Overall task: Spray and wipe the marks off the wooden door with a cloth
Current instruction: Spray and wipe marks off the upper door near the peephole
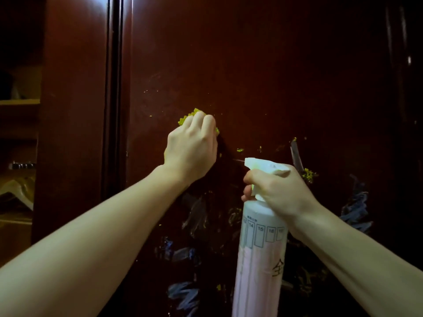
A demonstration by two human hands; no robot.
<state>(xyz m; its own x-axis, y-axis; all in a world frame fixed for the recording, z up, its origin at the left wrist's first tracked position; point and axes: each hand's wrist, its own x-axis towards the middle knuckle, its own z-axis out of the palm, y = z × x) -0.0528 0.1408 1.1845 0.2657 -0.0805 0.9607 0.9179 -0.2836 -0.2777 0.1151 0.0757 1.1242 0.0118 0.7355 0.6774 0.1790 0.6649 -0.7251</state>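
A dark reddish wooden door [263, 65] fills the view. My left hand [191, 147] presses a yellow-green cloth [190, 116] against the door at mid height; only the cloth's frilly edges show past my fingers. My right hand [274, 191] grips the neck of a white spray bottle [261, 252], fingers around the trigger, nozzle pointing left at the door. Blue-grey scribbles [354, 209] and yellow crumbs [309, 175] mark the door's lower part, below and right of the cloth.
A vertical door seam [114, 88] runs left of the cloth. At the far left, an open cupboard shows wooden shelves [19, 102] and a pale hanger [18, 191]. The door's right edge [402, 65] catches some light.
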